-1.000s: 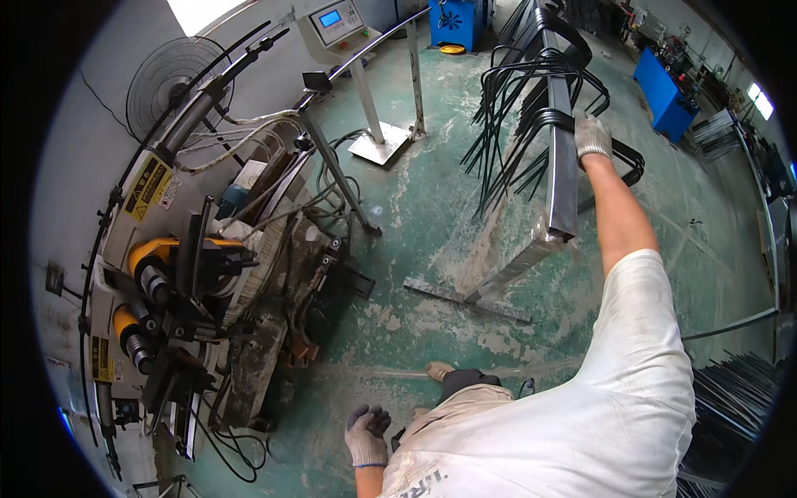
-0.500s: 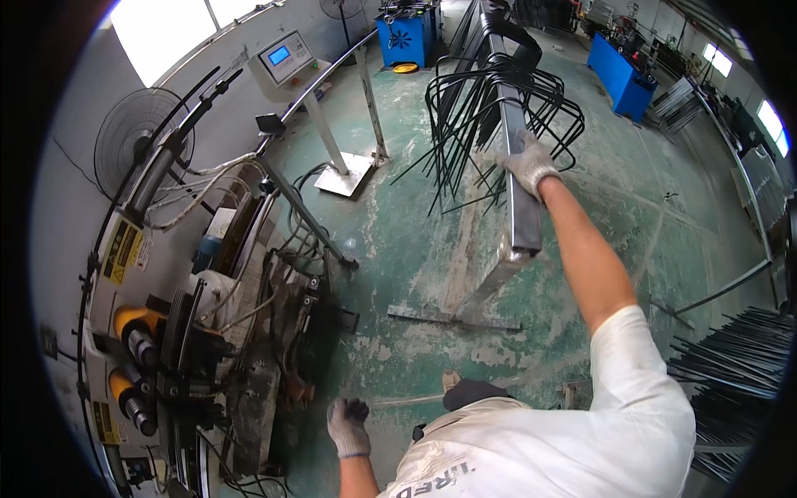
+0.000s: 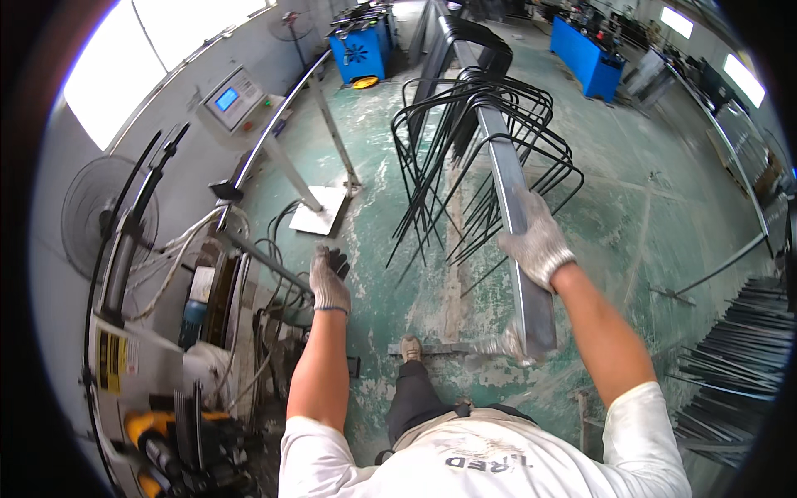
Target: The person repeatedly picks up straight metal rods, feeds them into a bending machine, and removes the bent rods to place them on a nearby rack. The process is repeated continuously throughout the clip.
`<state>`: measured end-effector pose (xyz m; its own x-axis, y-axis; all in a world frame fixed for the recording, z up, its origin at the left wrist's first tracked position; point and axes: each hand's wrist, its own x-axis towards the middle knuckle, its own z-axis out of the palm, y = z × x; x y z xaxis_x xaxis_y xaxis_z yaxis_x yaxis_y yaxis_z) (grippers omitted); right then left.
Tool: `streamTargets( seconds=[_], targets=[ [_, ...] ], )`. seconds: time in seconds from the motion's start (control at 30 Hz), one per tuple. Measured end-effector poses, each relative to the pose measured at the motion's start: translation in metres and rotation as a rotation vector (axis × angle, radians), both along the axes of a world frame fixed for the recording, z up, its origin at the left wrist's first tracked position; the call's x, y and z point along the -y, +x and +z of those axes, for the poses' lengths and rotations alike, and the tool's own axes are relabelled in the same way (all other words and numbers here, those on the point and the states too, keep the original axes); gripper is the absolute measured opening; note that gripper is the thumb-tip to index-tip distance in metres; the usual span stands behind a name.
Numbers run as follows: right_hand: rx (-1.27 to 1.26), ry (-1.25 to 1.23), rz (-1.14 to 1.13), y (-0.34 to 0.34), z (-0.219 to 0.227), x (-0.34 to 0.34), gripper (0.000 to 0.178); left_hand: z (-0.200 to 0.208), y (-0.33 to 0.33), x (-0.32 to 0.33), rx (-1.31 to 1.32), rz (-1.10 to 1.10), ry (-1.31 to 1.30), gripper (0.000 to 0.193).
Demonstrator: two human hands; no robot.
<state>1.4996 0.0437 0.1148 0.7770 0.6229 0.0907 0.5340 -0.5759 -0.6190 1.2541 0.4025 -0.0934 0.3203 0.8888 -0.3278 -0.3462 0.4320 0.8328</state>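
Note:
In a pale knitted glove, my right hand point(image 3: 540, 243) grips the near part of a long grey steel beam point(image 3: 507, 173), its thumb on the left side and its fingers over the top. Several bent black metal rods point(image 3: 531, 124) hang over this beam beyond the hand, their legs splayed downward. My left hand point(image 3: 330, 282), gloved as well with dark fingertips, is raised in the air to the left of the rods. Its fingers are loosely bent and apart, with nothing in them.
A machine with yellow-orange parts point(image 3: 149, 427), hoses and a rail stands at the left. Beyond it are a control box point(image 3: 231, 101) on a post with a white base plate point(image 3: 320, 212) and a wall fan point(image 3: 106, 217). Black rods point(image 3: 730, 357) are stacked at the right; blue cabinets point(image 3: 585, 60) stand far off.
My left hand has risen and moved forward from low beside the machine. The right hand now sits nearer my body on the beam, and I have come closer to the hanging rods.

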Motion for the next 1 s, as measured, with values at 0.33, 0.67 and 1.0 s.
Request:
streamTargets(
  seconds=[0.33,0.67,1.0],
  targets=[
    [-0.141,-0.101,-0.084,0.000,0.023,-0.014,0.100,0.021,0.349,-0.144,-0.003,-0.228,-0.121,0.061],
    [-0.072,-0.157,-0.195,0.002,0.034,-0.031,0.093,0.095,0.468,-0.092,0.182,-0.465,0.502,0.046],
    [0.081,-0.266,-0.235,0.036,0.043,-0.082,0.085,0.128,0.582,-0.081,-0.116,-0.707,0.986,0.064]
  ],
)
